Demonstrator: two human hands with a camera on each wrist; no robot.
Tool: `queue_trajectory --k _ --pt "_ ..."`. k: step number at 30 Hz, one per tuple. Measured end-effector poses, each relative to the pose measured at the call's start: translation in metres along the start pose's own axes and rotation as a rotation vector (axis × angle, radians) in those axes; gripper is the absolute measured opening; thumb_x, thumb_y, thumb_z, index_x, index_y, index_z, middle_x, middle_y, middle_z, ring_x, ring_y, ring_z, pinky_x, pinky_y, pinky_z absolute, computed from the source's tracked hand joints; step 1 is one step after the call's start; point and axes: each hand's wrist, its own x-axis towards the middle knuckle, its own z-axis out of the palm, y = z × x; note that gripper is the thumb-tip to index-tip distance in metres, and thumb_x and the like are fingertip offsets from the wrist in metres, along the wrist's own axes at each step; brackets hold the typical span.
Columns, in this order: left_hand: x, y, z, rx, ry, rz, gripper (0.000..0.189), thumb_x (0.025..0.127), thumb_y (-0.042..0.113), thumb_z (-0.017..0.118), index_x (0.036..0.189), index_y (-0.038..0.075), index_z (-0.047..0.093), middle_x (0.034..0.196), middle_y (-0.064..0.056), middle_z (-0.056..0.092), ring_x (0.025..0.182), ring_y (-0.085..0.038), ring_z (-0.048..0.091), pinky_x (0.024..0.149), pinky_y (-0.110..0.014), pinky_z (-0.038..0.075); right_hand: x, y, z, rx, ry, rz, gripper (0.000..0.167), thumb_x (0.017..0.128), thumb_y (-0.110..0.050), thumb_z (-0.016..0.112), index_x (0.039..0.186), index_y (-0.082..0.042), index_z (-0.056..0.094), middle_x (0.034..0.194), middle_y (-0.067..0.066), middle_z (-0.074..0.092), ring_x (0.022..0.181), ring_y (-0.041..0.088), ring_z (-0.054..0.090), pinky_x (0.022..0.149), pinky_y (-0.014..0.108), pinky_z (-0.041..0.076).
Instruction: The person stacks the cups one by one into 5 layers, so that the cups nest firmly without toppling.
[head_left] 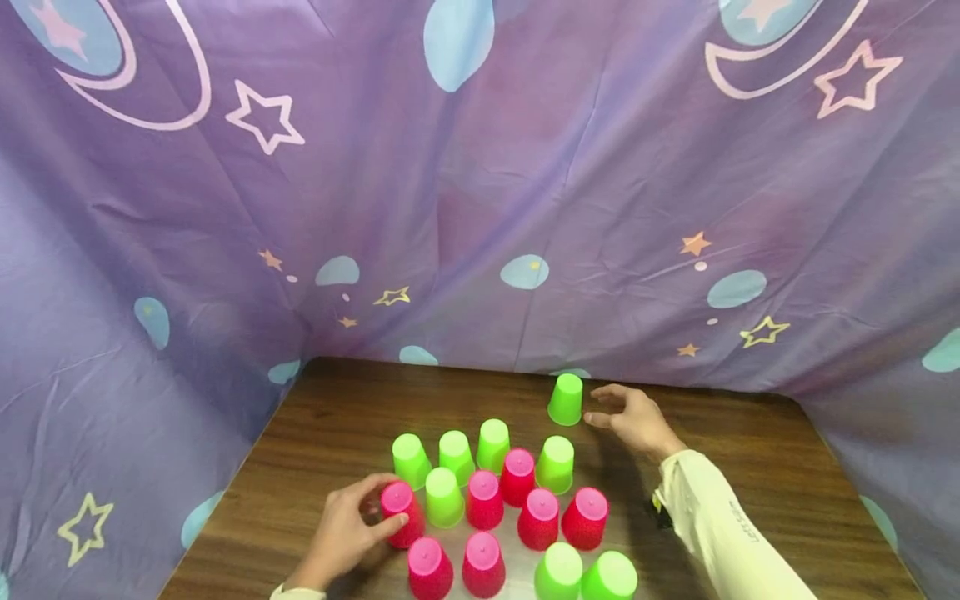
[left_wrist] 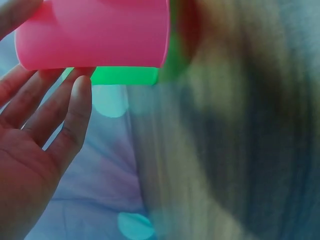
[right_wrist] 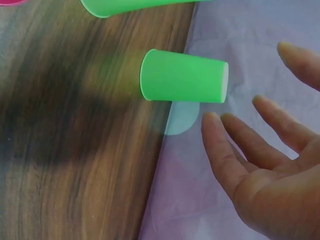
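My left hand holds a pink cup, upside down at the left of the group, with the thumb on its near side and the fingers behind. In the left wrist view the pink cup lies between thumb and fingertips. My right hand is just right of a lone green cup, inverted at the back of the table. Relaxed and apart, the fingers of the right hand show a gap to that green cup in the right wrist view.
Several inverted cups crowd the middle of the wooden table: green ones behind, pink ones amid them, and two green ones at the front. A patterned purple curtain hangs along the back and sides.
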Motion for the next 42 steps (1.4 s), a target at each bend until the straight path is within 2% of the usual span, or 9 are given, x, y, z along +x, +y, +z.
queue_trajectory --k 4,8,14,20,26,30,34,37,42 --pt "0.008 0.010 -0.010 0.016 -0.033 0.017 0.044 0.068 0.014 0.091 0.108 0.015 0.072 0.096 0.001 0.078 0.084 -0.002 0.069 0.068 -0.026 0.059 -0.006 0.000 0.002 0.002 -0.009 -0.048 0.045 0.086 -0.026 0.077 0.123 -0.002 0.066 0.120 0.022 0.071 0.112 0.040 0.067 0.093 0.046 0.054" --pt "0.021 0.025 -0.021 0.049 -0.059 0.103 0.045 0.071 0.015 0.090 0.112 0.012 0.072 0.099 0.002 0.077 0.085 -0.004 0.069 0.069 -0.026 0.060 -0.013 -0.002 0.004 0.024 -0.035 -0.056 0.045 0.086 -0.027 0.078 0.122 -0.003 0.067 0.117 0.020 0.073 0.109 0.038 0.069 0.087 0.039 0.055" --pt "0.043 0.049 -0.032 0.062 -0.094 0.236 0.045 0.073 0.016 0.088 0.114 0.009 0.071 0.104 0.000 0.076 0.088 -0.006 0.069 0.071 -0.027 0.060 -0.024 -0.004 0.007 -0.004 -0.061 -0.080 0.043 0.085 -0.028 0.078 0.120 -0.005 0.068 0.119 0.018 0.073 0.114 0.037 0.067 0.094 0.047 0.053" --pt "0.059 0.067 -0.037 0.066 -0.095 0.292 0.046 0.072 0.014 0.089 0.113 0.008 0.071 0.105 -0.001 0.076 0.088 -0.008 0.069 0.071 -0.029 0.060 -0.030 -0.005 0.010 0.027 -0.094 -0.125 0.039 0.085 -0.027 0.077 0.116 -0.005 0.069 0.112 0.014 0.075 0.106 0.034 0.070 0.087 0.039 0.056" --pt "0.076 0.077 -0.028 0.074 -0.099 0.378 0.046 0.071 0.016 0.089 0.113 0.008 0.071 0.105 -0.001 0.076 0.088 -0.009 0.069 0.072 -0.027 0.059 -0.038 -0.001 0.010 0.046 -0.118 -0.120 0.041 0.085 -0.028 0.078 0.117 -0.005 0.068 0.114 0.017 0.074 0.107 0.037 0.069 0.089 0.044 0.056" --pt "0.087 0.084 -0.018 0.036 -0.125 0.422 0.046 0.074 0.019 0.088 0.116 0.008 0.070 0.106 -0.002 0.076 0.085 -0.010 0.069 0.072 -0.026 0.059 -0.045 0.000 0.011 0.066 -0.133 -0.117 0.042 0.085 -0.027 0.078 0.118 -0.005 0.068 0.116 0.018 0.073 0.106 0.036 0.070 0.087 0.038 0.056" --pt "0.099 0.089 -0.010 -0.001 -0.123 0.393 0.046 0.076 0.019 0.087 0.117 0.008 0.069 0.108 -0.004 0.075 0.084 -0.011 0.068 0.071 -0.030 0.060 -0.053 0.000 0.012 0.083 -0.143 -0.150 0.041 0.085 -0.025 0.078 0.118 -0.003 0.068 0.118 0.018 0.072 0.107 0.036 0.069 0.088 0.037 0.057" --pt "0.109 0.089 -0.004 -0.001 -0.091 0.362 0.044 0.077 0.020 0.086 0.116 0.009 0.070 0.108 -0.003 0.076 0.086 -0.013 0.069 0.071 -0.032 0.061 -0.060 0.001 0.014 0.060 -0.163 -0.198 0.039 0.087 -0.026 0.077 0.117 -0.004 0.068 0.117 0.016 0.073 0.106 0.034 0.069 0.088 0.037 0.057" --pt "0.126 0.095 0.012 -0.001 -0.082 0.359 0.043 0.077 0.020 0.086 0.115 0.008 0.070 0.106 -0.004 0.076 0.088 -0.015 0.070 0.072 -0.026 0.060 -0.075 0.003 0.016 0.022 -0.236 -0.275 0.036 0.092 -0.031 0.071 0.120 -0.008 0.066 0.119 0.010 0.072 0.107 0.029 0.067 0.089 0.036 0.057"
